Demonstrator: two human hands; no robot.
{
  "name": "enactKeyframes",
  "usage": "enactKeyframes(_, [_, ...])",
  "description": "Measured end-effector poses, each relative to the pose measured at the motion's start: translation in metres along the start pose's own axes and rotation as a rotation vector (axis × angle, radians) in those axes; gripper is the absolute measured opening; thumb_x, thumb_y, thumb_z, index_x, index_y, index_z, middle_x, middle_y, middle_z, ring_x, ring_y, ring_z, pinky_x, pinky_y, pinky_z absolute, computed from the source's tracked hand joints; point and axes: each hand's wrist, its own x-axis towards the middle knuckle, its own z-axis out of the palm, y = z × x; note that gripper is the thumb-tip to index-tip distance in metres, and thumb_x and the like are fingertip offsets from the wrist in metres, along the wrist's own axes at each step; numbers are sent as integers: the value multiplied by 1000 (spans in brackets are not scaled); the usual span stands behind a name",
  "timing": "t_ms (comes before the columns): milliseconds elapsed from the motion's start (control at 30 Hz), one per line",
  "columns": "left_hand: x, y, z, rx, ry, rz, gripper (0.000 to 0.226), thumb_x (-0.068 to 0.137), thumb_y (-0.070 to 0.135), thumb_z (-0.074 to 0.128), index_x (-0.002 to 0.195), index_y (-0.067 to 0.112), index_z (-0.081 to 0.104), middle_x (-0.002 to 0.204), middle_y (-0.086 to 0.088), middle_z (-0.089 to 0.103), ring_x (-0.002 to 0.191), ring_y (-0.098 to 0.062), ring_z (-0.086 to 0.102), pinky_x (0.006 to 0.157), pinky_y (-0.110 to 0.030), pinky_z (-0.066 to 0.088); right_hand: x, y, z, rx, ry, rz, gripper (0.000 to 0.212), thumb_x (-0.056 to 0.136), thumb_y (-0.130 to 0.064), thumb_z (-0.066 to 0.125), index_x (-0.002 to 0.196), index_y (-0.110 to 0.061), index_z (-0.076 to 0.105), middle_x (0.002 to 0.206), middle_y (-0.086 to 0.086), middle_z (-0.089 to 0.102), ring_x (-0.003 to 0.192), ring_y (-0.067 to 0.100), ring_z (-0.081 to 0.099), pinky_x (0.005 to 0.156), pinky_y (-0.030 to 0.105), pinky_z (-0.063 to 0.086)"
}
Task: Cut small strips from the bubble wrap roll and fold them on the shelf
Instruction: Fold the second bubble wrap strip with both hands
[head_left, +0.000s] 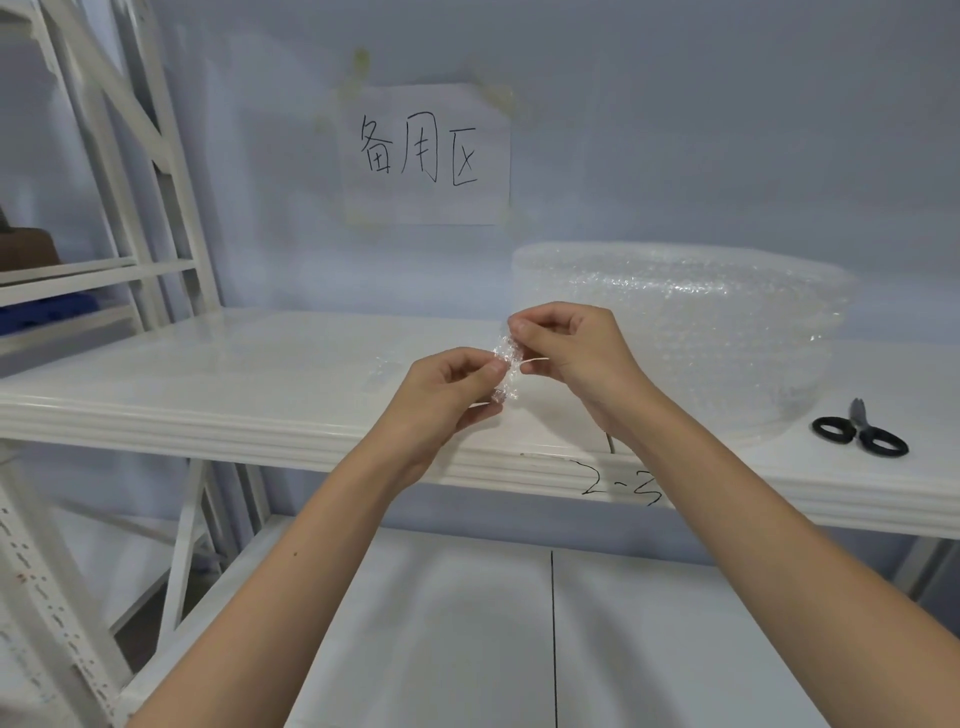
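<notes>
A small clear bubble wrap strip (505, 367) hangs upright between my two hands, just above the front part of the white shelf (218, 374). My left hand (451, 387) pinches its left edge near the middle. My right hand (566, 348) pinches its top and right edge. The big bubble wrap roll (691, 332) lies on its side on the shelf behind my right hand. Another small clear piece (382, 371) lies flat on the shelf, left of my hands. Black-handled scissors (860, 431) rest shut on the shelf at the right, beside the roll.
A paper sign (427, 156) with handwritten characters is taped to the wall. A white metal rack (130, 171) stands at the left. A lower shelf board (467, 634) lies beneath my forearms. The shelf's front edge carries the marking 2-3 (621, 486).
</notes>
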Motion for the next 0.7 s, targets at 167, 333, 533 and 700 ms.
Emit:
enactKeyframes(167, [5, -2, -12, 18, 51, 9, 11, 92, 16, 66, 96, 7, 71, 84, -2, 64, 77, -12, 61, 80, -25, 56, 8, 3, 9, 12, -45, 9, 10, 87, -10, 69, 94, -4, 72, 83, 9, 68, 71, 17, 63, 71, 28, 57])
enactKeyframes(333, [7, -3, -23, 16, 61, 10, 7, 91, 11, 67, 95, 6, 71, 79, 0, 65, 72, -10, 62, 80, -24, 56, 14, 6, 15, 23, -94, 14, 19, 83, -7, 73, 102, -4, 70, 88, 9, 69, 74, 17, 66, 77, 29, 59])
enactKeyframes(533, [9, -3, -29, -49, 59, -13, 9, 87, 5, 69, 93, 12, 69, 79, -3, 65, 73, -11, 64, 80, -25, 56, 23, 9, 23, 29, -84, 13, 13, 85, -4, 71, 97, -5, 70, 82, 8, 68, 66, 13, 63, 73, 27, 58])
enactKeyframes(700, [9, -5, -34, -60, 62, -15, 17, 87, 3, 70, 98, 15, 67, 77, -1, 66, 73, -10, 65, 78, -24, 55, 29, 12, 30, 20, -99, 8, 13, 84, -6, 72, 96, -8, 70, 82, 7, 67, 67, 15, 63, 74, 28, 58])
